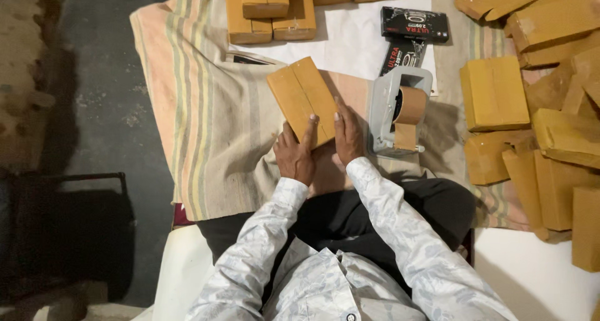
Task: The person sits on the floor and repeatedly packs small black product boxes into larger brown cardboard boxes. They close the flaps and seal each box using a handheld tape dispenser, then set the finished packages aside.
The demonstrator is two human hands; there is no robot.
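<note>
Brown-wrapped parcel [302, 100]: left hand [296, 155] and right hand [347, 135] press flat on its near end, fingers extended, gripping nothing. Risk: parcel sliding on striped cloth [206, 108] toward tape dispenser [400, 110].

one person seen from above. long-sleeved shirt [325, 277], pale grey-white with a faint blue-grey leafy or marbled print all over, same pattern on both sleeves. left sleeve [250, 258] and right sleeve [406, 233] run full length, each ending in a plain buttoned-looking cuff at the wrist. shirt has a front placket down the middle, one small dark button [351, 316] visible near the bottom edge. collar area out of view. dark trousers [375, 211], black or near black, no visible pattern. left hand [295, 153] and right hand [347, 136] bare, no rings, watch or gloves to be seen.
</note>
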